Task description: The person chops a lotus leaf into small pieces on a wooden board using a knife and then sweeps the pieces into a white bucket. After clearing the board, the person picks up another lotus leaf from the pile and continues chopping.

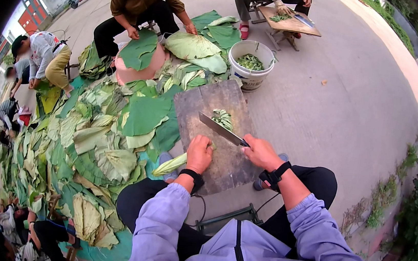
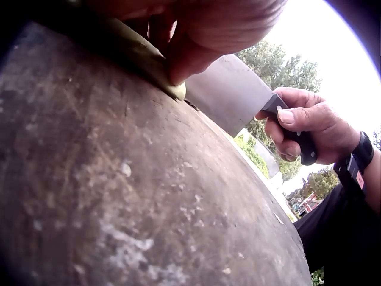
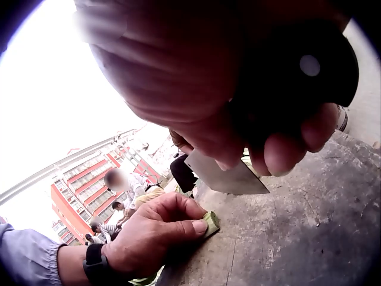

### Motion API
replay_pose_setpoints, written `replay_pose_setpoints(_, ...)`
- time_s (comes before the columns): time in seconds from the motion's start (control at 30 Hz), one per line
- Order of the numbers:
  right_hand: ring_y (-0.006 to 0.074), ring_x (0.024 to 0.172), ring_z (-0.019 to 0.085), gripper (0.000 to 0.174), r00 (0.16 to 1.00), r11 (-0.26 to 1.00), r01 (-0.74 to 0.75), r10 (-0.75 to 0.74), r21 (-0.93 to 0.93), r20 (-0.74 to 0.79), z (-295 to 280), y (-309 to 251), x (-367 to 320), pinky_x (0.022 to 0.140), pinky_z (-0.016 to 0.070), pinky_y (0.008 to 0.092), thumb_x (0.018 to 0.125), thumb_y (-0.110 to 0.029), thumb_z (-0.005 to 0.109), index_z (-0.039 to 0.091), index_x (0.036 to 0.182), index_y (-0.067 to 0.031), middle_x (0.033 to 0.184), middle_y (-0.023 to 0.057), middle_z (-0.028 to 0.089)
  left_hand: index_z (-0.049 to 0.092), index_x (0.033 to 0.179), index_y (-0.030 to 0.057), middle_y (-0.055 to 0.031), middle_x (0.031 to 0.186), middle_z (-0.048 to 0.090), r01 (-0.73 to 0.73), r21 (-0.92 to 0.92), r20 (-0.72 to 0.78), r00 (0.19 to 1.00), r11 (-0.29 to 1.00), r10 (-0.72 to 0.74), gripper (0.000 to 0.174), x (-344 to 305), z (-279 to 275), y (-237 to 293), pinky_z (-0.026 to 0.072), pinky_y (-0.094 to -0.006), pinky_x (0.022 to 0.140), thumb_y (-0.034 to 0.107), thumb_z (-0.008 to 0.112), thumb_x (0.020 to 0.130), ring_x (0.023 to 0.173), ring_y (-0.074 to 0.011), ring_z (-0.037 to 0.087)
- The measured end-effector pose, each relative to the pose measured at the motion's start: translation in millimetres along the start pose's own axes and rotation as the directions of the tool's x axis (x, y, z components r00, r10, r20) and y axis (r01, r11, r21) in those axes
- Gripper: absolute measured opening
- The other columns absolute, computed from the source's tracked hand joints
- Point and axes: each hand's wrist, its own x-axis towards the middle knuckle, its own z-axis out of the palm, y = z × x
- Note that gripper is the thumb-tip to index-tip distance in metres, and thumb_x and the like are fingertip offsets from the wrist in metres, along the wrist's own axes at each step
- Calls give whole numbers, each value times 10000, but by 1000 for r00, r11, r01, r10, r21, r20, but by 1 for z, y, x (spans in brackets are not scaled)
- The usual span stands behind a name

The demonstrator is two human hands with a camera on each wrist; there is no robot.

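The left hand (image 1: 199,154) pinches a rolled bundle of green leaf (image 1: 171,164) at the near left part of a worn wooden board (image 1: 230,166); the bundle's cut end (image 3: 211,223) shows past the thumb in the right wrist view. Curled round a black handle, the right hand (image 1: 262,153) holds a cleaver (image 1: 217,128) whose blade points left over the board. Beyond the blade lies a small heap of sliced leaf (image 1: 222,118). In the left wrist view the blade (image 2: 223,92) is close beside the bundle's end (image 2: 177,90); whether they touch I cannot tell.
Large leaves (image 1: 108,155) cover the ground at the left. A white bucket (image 1: 250,78) with cut greens stands behind the board. Two people sit beyond, one beside a pink tub (image 1: 133,74), the other at a small table (image 1: 303,25). More people sit at far left.
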Motion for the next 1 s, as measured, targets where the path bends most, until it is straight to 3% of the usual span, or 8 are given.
replay_pose_setpoints(0.17, 511, 901, 669, 256, 999, 993, 13, -9, 114, -36, -10, -22, -15, 783, 497, 578, 1002, -234, 674, 580, 1129, -33, 889, 270, 688, 640, 943, 48, -163, 1007, 639, -4, -13, -11, 1000, 1000, 4, 164, 0, 1, 3, 505, -511, 882, 22, 750, 824, 1019, -421, 613)
replay_pose_setpoints(0.23, 472, 822, 654, 240, 989, 974, 114, -92, 196, -118, -13, -23, -27, 741, 492, 528, 1002, -207, 679, 585, 1128, -25, 840, 248, 657, 640, 940, 47, -163, 1004, 638, -3, -29, -8, 1000, 1000, 3, 162, -2, 10, -5, 505, -510, 882, 15, 747, 823, 1019, -421, 613)
replay_pose_setpoints(0.37, 423, 758, 631, 233, 986, 963, 102, -64, 248, -154, -15, -21, -53, 705, 478, 488, 1002, -186, 676, 583, 1130, -15, 802, 224, 618, 641, 934, 38, -172, 982, 636, -67, -35, 12, 998, 997, 68, 184, 0, 32, -15, 508, -502, 873, 6, 773, 810, 992, -425, 616)
replay_pose_setpoints(0.47, 393, 740, 634, 234, 988, 951, 24, 25, 307, -153, -24, -28, -73, 691, 473, 477, 1006, -184, 670, 579, 1132, -10, 795, 220, 613, 637, 923, 43, -168, 983, 637, -91, -76, 58, 994, 993, 95, 172, 0, 42, 7, 501, -511, 875, -2, 754, 806, 989, -422, 611)
replay_pose_setpoints(0.57, 397, 754, 640, 235, 985, 961, -69, 109, 269, -136, -20, -26, -90, 701, 477, 480, 1006, -185, 671, 570, 1120, -6, 809, 222, 620, 633, 918, 50, -160, 986, 638, -94, -108, 81, 991, 990, 103, 152, 0, 40, 22, 493, -519, 877, 2, 733, 814, 995, -416, 606)
replay_pose_setpoints(0.67, 429, 788, 656, 250, 980, 926, -138, 180, 352, -89, -6, -10, -96, 719, 484, 504, 1013, -201, 668, 570, 1151, -17, 824, 235, 635, 641, 924, 59, -151, 989, 640, -76, -52, 93, 992, 996, 81, 132, 3, 36, 29, 488, -513, 876, 29, 728, 829, 1011, -404, 609)
replay_pose_setpoints(0.83, 530, 888, 659, 271, 987, 994, 26, -8, 106, -162, 11, 10, -81, 770, 485, 595, 1024, -244, 666, 542, 1142, -34, 863, 270, 669, 674, 952, 87, -125, 1018, 654, -64, 90, 108, 993, 994, 54, 121, -3, 32, 41, 463, -496, 891, 75, 724, 843, 1042, -376, 616)
replay_pose_setpoints(1.0, 536, 893, 663, 253, 995, 999, 39, -38, 15, -87, -3, 1, -58, 777, 494, 614, 1009, -240, 672, 575, 1106, -27, 887, 271, 693, 701, 988, 89, -121, 1057, 671, -22, 173, 96, 995, 985, 6, 159, -7, 30, 49, 452, -497, 923, 88, 754, 838, 1075, -372, 625)
